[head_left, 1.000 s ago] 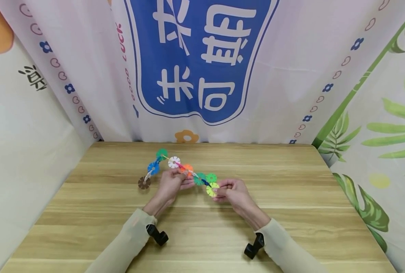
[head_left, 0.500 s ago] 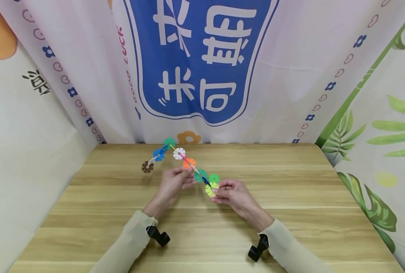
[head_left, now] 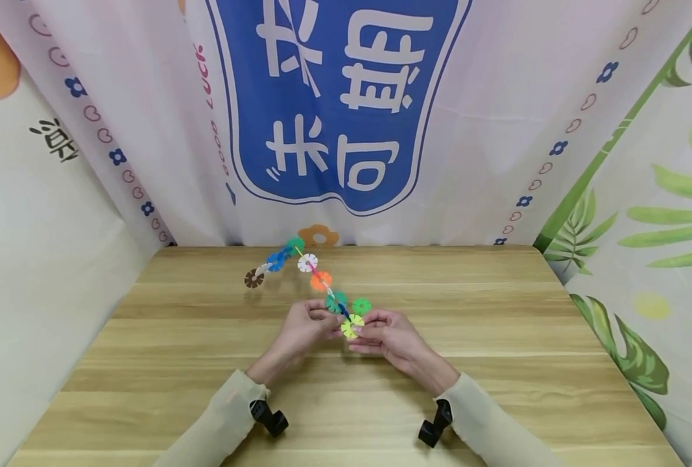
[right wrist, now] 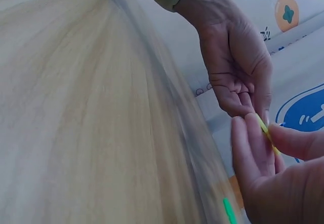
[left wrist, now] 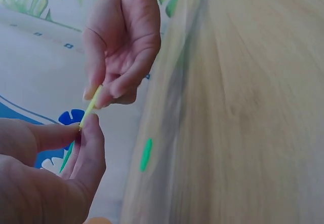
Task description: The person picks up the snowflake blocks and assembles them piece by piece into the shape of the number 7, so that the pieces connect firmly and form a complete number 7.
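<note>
A zigzag chain of slotted plastic discs rises from my hands toward the back of the table. At its near end sits a yellow slotted disc (head_left: 351, 327), joined to a dark blue disc (head_left: 344, 312) seen edge-on. My right hand (head_left: 397, 340) pinches the yellow disc from the right. From the left, my left hand (head_left: 306, 332) pinches the yellow disc where it meets the dark blue one. Farther along are a teal disc (head_left: 336, 302), an orange disc (head_left: 321, 280), a white disc (head_left: 307, 263) and, at the far end, a brown disc (head_left: 253, 278).
A loose bright green disc (head_left: 361, 307) is just beyond my right fingers, apart from the chain. The wooden table (head_left: 468, 292) ends at a printed curtain (head_left: 486, 162) behind. A black wrist camera (head_left: 436, 425) is strapped to each sleeve.
My left hand has left the orange disc and come toward me, down to the yellow disc. The chain's far end has swung up and away, and both hands are closer together.
</note>
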`<control>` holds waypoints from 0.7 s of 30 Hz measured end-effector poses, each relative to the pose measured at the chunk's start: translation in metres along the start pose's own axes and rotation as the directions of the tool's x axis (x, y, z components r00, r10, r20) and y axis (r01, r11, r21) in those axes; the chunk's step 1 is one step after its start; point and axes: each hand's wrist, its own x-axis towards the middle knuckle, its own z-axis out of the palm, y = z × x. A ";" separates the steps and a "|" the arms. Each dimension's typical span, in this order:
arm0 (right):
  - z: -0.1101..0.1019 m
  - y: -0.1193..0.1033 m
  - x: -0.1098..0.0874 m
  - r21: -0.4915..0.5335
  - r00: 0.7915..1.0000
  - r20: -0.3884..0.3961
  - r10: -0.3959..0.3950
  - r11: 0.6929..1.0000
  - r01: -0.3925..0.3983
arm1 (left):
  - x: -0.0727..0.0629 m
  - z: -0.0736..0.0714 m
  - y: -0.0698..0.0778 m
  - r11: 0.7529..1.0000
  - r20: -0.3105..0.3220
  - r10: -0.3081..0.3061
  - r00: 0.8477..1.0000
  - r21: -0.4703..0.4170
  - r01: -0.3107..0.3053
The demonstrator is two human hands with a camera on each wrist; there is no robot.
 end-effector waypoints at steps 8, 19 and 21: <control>-0.008 -0.007 0.010 -0.285 1.000 -0.027 0.003 0.958 -0.011 | 0.002 -0.003 -0.003 0.999 -0.040 -0.017 0.999 0.042 0.019; -0.017 -0.040 0.049 -0.842 0.969 -0.058 -0.240 0.534 0.082 | 0.001 -0.009 -0.007 0.996 -0.012 0.002 1.000 0.094 -0.001; -0.016 -0.042 0.055 -0.879 0.971 -0.051 -0.235 0.473 0.069 | 0.001 -0.009 -0.008 0.995 -0.014 0.004 1.000 0.102 -0.003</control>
